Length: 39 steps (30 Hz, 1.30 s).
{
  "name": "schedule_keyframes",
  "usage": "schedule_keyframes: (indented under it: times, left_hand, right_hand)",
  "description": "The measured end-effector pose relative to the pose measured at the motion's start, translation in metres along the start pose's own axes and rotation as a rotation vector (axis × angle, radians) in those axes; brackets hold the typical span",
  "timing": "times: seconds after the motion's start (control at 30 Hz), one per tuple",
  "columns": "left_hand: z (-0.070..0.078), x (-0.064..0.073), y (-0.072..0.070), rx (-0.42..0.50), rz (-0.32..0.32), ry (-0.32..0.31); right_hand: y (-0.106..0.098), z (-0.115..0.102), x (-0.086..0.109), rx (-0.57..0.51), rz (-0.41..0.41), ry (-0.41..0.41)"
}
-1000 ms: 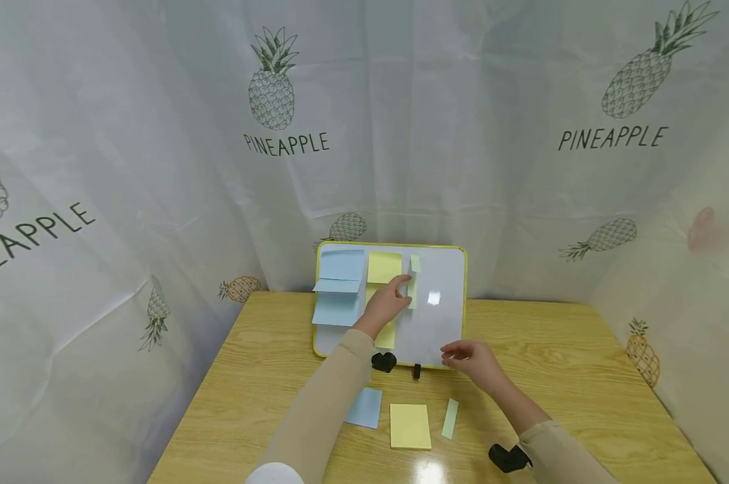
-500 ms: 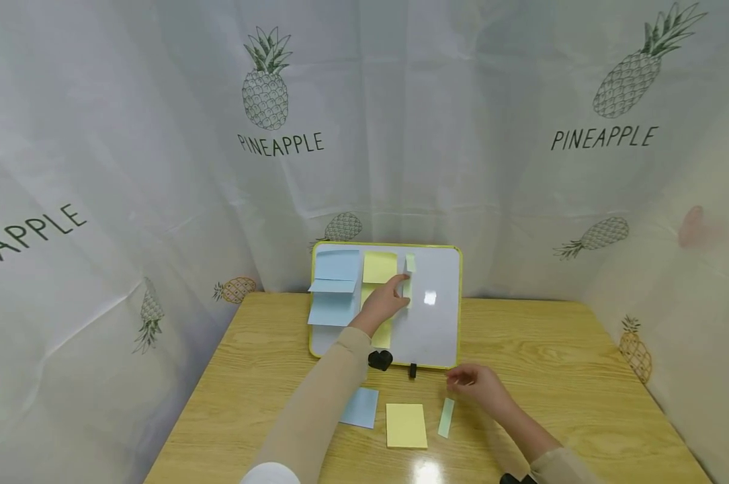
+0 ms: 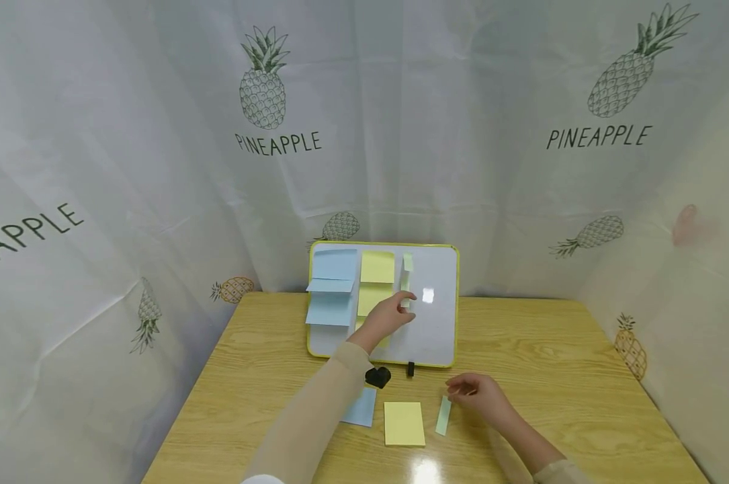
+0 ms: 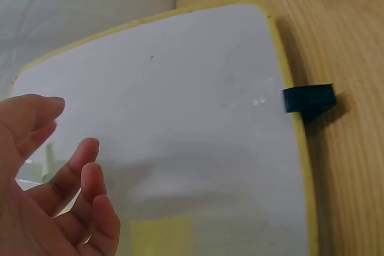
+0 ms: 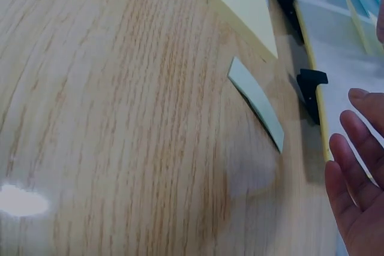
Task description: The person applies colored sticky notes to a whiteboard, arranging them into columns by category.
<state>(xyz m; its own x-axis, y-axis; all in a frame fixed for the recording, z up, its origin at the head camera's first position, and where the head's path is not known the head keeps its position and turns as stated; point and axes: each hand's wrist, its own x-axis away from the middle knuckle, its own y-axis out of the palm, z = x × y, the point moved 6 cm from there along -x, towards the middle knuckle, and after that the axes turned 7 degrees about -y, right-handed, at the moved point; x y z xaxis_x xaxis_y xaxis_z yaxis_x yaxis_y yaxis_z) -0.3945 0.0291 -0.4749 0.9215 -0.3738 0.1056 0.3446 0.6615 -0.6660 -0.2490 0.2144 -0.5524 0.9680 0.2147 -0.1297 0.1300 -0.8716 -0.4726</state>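
My left hand (image 3: 388,317) hovers before a yellow-rimmed whiteboard (image 3: 437,329), its thumb and forefinger apart and nothing between them. Just beyond its fingertips, pale green sticky strips (image 3: 408,262) hang in a column. In the left wrist view that hand (image 4: 66,190) has loosely bent fingers over the white surface. My right hand (image 3: 480,394) is low over the table, fingertips close to a pale green strip pad (image 3: 443,417). The right wrist view has this pad (image 5: 259,101) lying slightly bowed on the wood, apart from the relaxed, bare fingers (image 5: 357,148).
Blue sticky notes (image 3: 334,265) and yellow sticky notes (image 3: 377,267) stick out from the board's left half. A yellow note pad (image 3: 404,424) and a blue note pad (image 3: 364,409) lie in front. Black feet (image 5: 312,91) prop the board's lower edge. A pineapple-print curtain (image 3: 437,134) surrounds the table.
My right hand has come down from the board's lower right corner to the green strip pad. The left hand has dropped slightly and moved off the green strips.
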Motion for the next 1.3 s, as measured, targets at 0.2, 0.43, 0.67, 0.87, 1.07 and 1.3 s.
schedule_keyframes:
  times: [0.2, 0.43, 0.67, 0.87, 1.07, 1.3]
  left_hand:
    - [-0.003, 0.019, 0.017, 0.021, -0.034, 0.024]
    - [-0.013, 0.036, 0.042, 0.042, -0.067, 0.063]
    - [-0.022, 0.055, 0.069, 0.099, -0.105, 0.066]
    - [-0.032, 0.076, 0.096, 0.133, -0.101, 0.004]
    - [-0.039, 0.092, 0.116, 0.041, 0.022, 0.008]
    - [-0.048, 0.102, 0.131, -0.1, -0.031, 0.0]
  right_hand:
    - [-0.002, 0.001, 0.005, 0.027, 0.025, -0.006]
    - [0.0, 0.008, 0.01, 0.076, 0.067, 0.004]
    - [0.007, 0.015, 0.014, 0.124, 0.053, -0.012]
    - [0.013, 0.021, 0.015, 0.2, -0.003, -0.063]
    - [0.02, 0.023, 0.017, 0.336, 0.003, -0.277]
    - [0.028, 0.026, 0.017, 0.37, 0.023, -0.339]
